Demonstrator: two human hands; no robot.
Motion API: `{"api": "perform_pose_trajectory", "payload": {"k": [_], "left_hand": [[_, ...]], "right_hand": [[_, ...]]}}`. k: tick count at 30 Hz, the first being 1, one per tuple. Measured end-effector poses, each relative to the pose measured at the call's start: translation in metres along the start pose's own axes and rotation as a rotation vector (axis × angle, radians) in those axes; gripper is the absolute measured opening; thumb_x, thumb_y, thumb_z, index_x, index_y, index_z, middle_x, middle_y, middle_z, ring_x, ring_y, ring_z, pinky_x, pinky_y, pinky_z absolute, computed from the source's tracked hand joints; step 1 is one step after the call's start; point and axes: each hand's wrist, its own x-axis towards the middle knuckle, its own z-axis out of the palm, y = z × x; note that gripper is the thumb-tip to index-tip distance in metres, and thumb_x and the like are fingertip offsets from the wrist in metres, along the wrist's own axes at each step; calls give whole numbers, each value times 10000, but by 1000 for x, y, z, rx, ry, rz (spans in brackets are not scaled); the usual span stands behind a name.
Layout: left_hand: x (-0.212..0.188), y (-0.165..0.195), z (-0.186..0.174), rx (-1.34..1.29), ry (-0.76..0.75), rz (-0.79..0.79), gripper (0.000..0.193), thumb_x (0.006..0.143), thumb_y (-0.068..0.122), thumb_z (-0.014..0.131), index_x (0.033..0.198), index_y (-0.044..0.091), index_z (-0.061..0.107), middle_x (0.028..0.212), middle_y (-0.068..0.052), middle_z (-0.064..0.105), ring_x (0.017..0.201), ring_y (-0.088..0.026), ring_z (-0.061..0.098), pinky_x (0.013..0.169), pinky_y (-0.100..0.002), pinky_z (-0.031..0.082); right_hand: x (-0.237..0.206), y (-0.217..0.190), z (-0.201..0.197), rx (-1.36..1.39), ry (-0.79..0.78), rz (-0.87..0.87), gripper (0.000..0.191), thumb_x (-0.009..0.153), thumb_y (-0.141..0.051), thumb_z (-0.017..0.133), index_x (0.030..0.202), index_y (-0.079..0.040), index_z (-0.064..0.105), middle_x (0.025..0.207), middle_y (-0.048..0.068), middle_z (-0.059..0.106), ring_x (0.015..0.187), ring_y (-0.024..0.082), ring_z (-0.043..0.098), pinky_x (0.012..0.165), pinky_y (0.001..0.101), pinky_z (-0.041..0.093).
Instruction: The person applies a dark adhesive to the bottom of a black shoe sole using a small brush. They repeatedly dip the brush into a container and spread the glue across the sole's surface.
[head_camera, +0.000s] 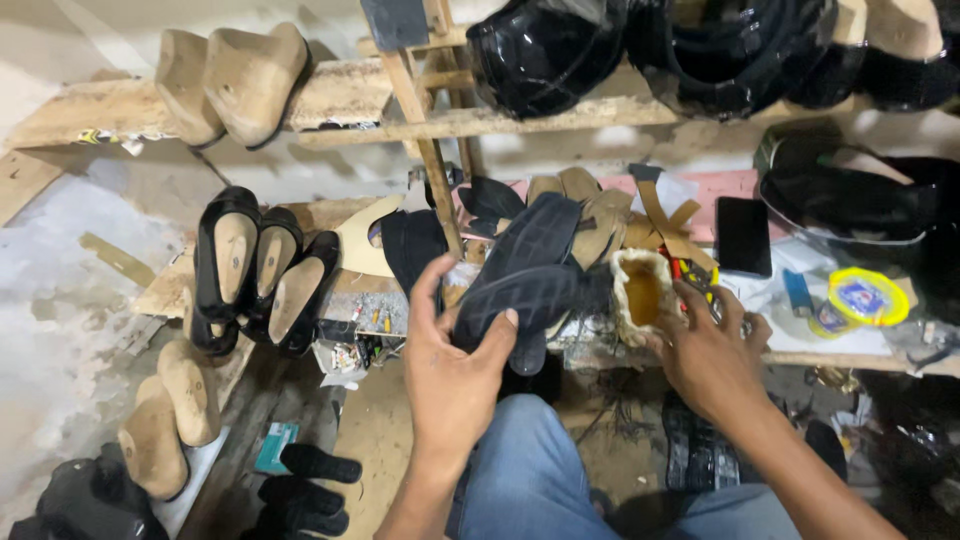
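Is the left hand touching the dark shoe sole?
Touching. The head view shows the left hand gripping the dark shoe sole, with its thumb lying across the sole's surface and a finger curled behind its left edge.

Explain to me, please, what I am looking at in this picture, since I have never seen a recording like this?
This is one view from a camera worn on a person's head, looking down at their own two bare hands over their jeans-clad knees. No machine is involved. The left hand holds a dark shoe sole, thumb across it. The right hand reaches toward a glue pot crusted with yellow glue; whether it touches it is unclear. Ahead is a cluttered wooden bench with black shoes, a phone and a yellow tin. A shelf above carries wooden shoe forms.
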Motion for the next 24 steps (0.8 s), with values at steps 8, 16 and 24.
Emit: {"api": "perform_pose_trajectory", "payload": {"k": [8, 16, 24], "left_hand": [[-4, -30, 6, -169, -364, -142, 314, 928, -28, 689, 1230, -72, 618, 1070, -40, 719, 933, -69, 652, 831, -219, 548], [-6, -31, 0, -382, -368, -357, 341, 916, -39, 663, 1255, -54, 629, 1045, -95, 743, 898, -106, 690, 811, -259, 575], [-11, -33, 10, -294, -407, -322, 364, 932, 19, 713, 1263, -80, 597, 1066, -76, 741, 928, -98, 700, 828, -242, 585]], "right_hand": [[-13, -12, -56, 866, 166, -218, 357, 924, -201, 664, 1277, -225, 708, 1463, 48, 522, 1362, 366, 415, 1131, 510, 309], [-20, -27, -81, 436, 522, -584, 604, 811, -119, 739, 1333, -400, 626, 1303, -13, 627, 1148, 283, 480, 1009, 403, 344], [-38, -48, -68, 1316, -104, 79, 729, 907, -103, 745, 1584, -168, 481, 890, 71, 635, 825, 231, 556, 776, 340, 456]]}}
